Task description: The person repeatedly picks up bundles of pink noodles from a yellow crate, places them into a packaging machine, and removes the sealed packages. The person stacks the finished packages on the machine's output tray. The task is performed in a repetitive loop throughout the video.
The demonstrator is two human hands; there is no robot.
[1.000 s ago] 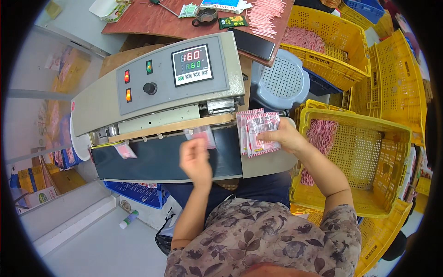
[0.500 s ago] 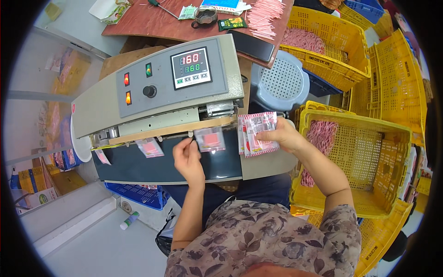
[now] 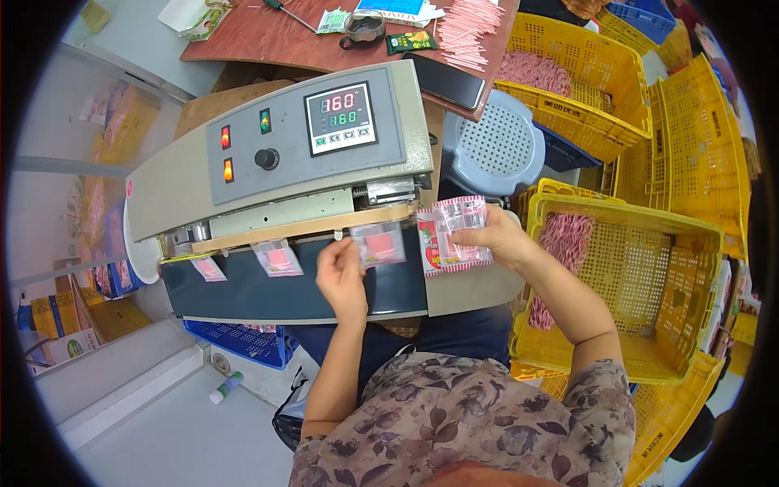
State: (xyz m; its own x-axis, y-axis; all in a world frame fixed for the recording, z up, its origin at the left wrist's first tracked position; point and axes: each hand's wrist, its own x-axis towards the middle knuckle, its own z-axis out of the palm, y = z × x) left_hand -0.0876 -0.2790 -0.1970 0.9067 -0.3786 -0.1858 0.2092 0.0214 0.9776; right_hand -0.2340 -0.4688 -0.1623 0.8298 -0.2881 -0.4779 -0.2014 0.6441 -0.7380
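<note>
A long grey band sealing machine [image 3: 308, 174] with a lit display and knob stands before me. Along its band hang small clear packets with pink contents: one packet [image 3: 208, 269] at the left, another packet [image 3: 278, 258] in the middle, and a third packet [image 3: 380, 245] at the right. My left hand [image 3: 342, 280] has its curled fingers pinched at the left edge of this third packet; the fingertips are slightly blurred. At the machine's right end, my right hand [image 3: 492, 237] grips a few pink-and-white striped packets [image 3: 458, 213], thumb on top. One packet's red print shows at their left.
Yellow crates [image 3: 629, 276] stand at my right, with pink twisted strands in some. Behind the machine are a blue-grey stool [image 3: 497, 142] and a red-brown table [image 3: 268, 40] with a phone [image 3: 445, 81], a dark cup [image 3: 363, 31] and pink sticks [image 3: 466, 32].
The packets on the band have moved right, and my left hand has followed the third one. The packets in my right hand have shifted, baring more red print.
</note>
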